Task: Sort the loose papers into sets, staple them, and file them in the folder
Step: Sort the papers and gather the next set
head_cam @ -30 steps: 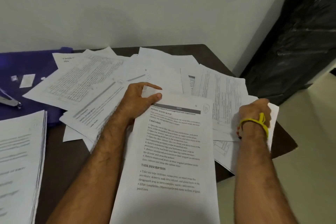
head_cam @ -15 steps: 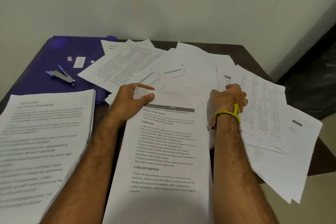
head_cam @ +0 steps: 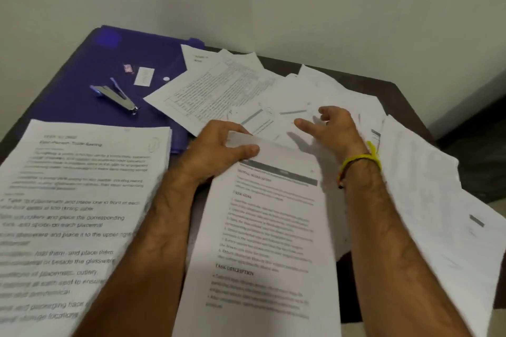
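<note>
From above the person's hands, the left hand (head_cam: 219, 148) grips the top left corner of a printed sheet (head_cam: 262, 243), thumb pressed on top and fingers curled underneath, so that the top edge of the paper lifts off the dark counter (head_cam: 397, 90). The sheet runs down between the two forearms, with a grey header bar and the heading "TASK DESCRIPTION" readable lower down. The right hand (head_cam: 332, 128) hovers just above the scattered loose papers (head_cam: 273, 96) beyond that sheet, fingers spread and loosely bent, holding nothing; a yellow band (head_cam: 364, 159) circles its wrist. The loose papers fan across the middle and right of the counter, overlapping one another, and some hang over the right edge. At the left front lies a thick stack of printed pages (head_cam: 79, 200), its top page carrying a paper clip (head_cam: 154, 144) near the upper right corner. Behind that stack a purple folder (head_cam: 82, 82) lies flat in the far left corner, and a stapler (head_cam: 116, 96) rests on it with its arm swung open. Near the stapler, also on the folder, sit a small white label (head_cam: 144, 76) and a tiny pinkish item (head_cam: 128, 68), too blurred to name.
</note>
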